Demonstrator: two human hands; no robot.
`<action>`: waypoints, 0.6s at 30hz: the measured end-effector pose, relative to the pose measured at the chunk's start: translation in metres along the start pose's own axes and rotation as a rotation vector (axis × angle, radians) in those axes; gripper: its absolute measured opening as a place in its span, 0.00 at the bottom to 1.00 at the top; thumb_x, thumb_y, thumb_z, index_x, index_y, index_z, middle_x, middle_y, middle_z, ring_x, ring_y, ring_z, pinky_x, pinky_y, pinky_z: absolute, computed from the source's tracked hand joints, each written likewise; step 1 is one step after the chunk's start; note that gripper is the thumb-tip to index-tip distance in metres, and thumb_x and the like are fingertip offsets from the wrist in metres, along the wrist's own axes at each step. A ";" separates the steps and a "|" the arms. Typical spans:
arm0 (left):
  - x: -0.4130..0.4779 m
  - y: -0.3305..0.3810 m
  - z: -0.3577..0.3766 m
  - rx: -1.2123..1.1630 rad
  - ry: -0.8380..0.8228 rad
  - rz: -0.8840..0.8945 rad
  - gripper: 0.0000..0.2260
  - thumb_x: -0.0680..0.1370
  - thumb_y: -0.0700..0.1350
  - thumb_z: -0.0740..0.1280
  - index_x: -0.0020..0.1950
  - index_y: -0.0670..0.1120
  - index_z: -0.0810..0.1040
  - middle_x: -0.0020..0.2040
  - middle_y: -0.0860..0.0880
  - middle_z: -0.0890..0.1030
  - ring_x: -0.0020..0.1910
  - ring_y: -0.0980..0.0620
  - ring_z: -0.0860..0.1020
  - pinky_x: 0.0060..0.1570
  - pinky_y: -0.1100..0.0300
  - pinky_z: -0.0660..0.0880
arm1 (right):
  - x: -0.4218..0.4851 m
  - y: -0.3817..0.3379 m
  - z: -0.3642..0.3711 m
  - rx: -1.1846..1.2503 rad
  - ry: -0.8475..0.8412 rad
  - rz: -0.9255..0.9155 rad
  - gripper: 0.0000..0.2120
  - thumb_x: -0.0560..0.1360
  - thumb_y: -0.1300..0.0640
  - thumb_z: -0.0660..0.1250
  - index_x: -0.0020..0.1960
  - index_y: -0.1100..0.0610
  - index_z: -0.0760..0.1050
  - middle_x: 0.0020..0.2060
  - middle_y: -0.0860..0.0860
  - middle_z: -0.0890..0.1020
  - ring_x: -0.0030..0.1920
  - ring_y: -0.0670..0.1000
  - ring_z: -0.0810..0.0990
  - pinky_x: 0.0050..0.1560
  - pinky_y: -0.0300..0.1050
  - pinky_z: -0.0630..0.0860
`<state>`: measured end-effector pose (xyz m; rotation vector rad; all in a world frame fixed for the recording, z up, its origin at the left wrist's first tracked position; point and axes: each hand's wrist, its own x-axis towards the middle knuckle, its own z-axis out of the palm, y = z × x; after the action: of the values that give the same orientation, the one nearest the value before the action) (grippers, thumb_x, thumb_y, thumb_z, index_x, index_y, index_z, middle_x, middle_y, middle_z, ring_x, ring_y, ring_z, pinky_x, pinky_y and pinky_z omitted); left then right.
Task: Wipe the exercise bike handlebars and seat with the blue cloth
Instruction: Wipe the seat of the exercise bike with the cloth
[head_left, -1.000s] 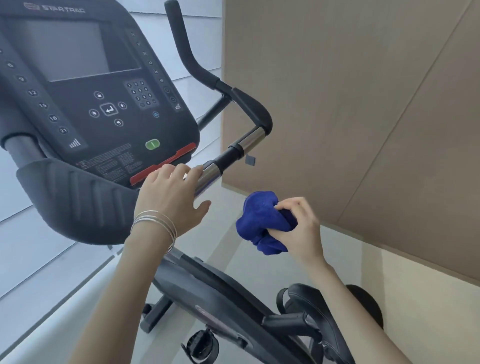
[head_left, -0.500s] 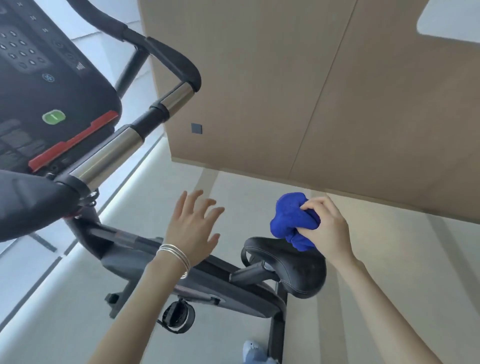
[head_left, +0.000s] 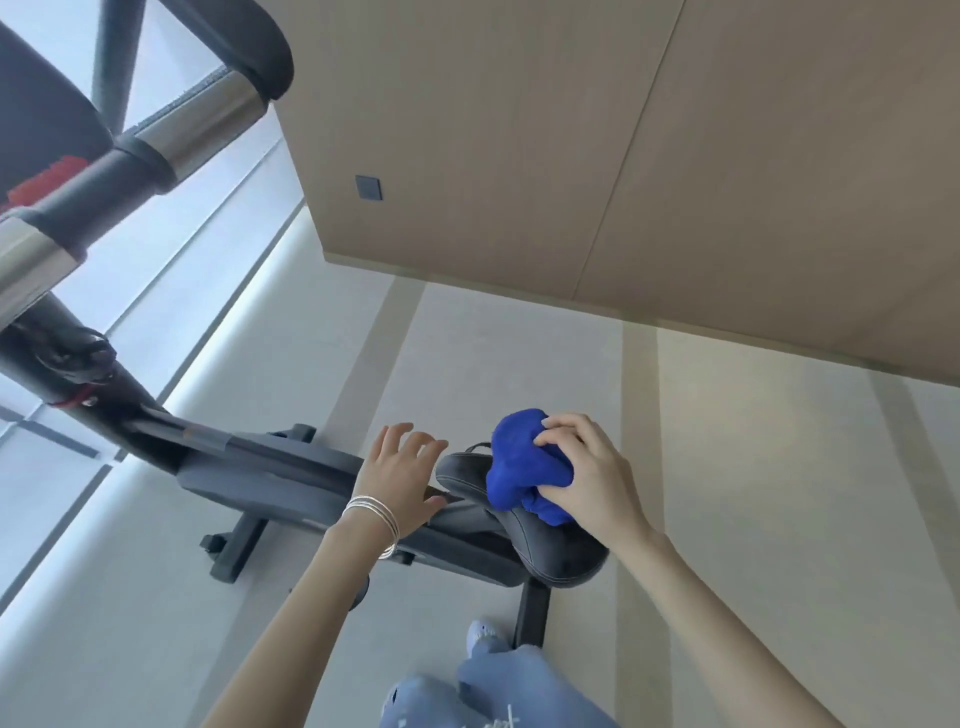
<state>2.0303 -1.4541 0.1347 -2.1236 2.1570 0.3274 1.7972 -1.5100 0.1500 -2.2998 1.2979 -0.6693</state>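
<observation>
Watching the head feed here. Biggest thing in view is the tan wood-panel wall filling the far right, with a small dark square plate set into it. Below that it's pale floor with lighter stripes running near to far.

The exercise bike sits left of centre, dark frame angling down from the upper left toward the middle. Its handlebars are up in the far left corner, chrome sections between black grips, nothing touching them. The black seat is near the centre, a bit right, on its post.

My right hand is on the far end of the seat with the blue cloth bunched up under it, fingers curled and clamped over the wad, pressing it onto the seat top. So the cloth is on the seat, not the bars.

My left hand is just left of the seat's nose, fingers spread and empty, thumb close to the seat edge; can't tell if it's touching. Thin silver bangles on that wrist.

Near the bottom, light ripped jeans and a pale shoe by the seat post.
</observation>
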 end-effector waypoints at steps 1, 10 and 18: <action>0.000 -0.001 0.003 -0.016 -0.009 -0.021 0.30 0.74 0.58 0.65 0.73 0.52 0.59 0.72 0.52 0.65 0.74 0.45 0.55 0.73 0.54 0.52 | 0.004 -0.002 0.006 -0.014 -0.032 -0.036 0.20 0.60 0.60 0.75 0.52 0.53 0.78 0.57 0.47 0.77 0.53 0.50 0.76 0.39 0.48 0.78; -0.003 -0.025 0.018 -0.076 -0.060 -0.114 0.31 0.74 0.57 0.66 0.74 0.51 0.59 0.71 0.52 0.67 0.73 0.46 0.57 0.73 0.54 0.53 | 0.032 -0.019 0.071 -0.128 -0.345 -0.172 0.26 0.65 0.58 0.71 0.63 0.50 0.73 0.64 0.49 0.73 0.61 0.54 0.71 0.43 0.50 0.79; 0.006 -0.040 0.025 -0.127 -0.093 -0.080 0.30 0.74 0.57 0.65 0.74 0.51 0.60 0.71 0.51 0.66 0.74 0.45 0.56 0.73 0.54 0.53 | 0.024 -0.006 0.086 -0.222 -0.405 -0.129 0.30 0.67 0.33 0.65 0.63 0.48 0.70 0.68 0.47 0.69 0.70 0.55 0.64 0.66 0.57 0.64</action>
<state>2.0682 -1.4547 0.1055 -2.2060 2.0447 0.5582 1.8629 -1.5178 0.0898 -2.5392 1.0829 -0.0841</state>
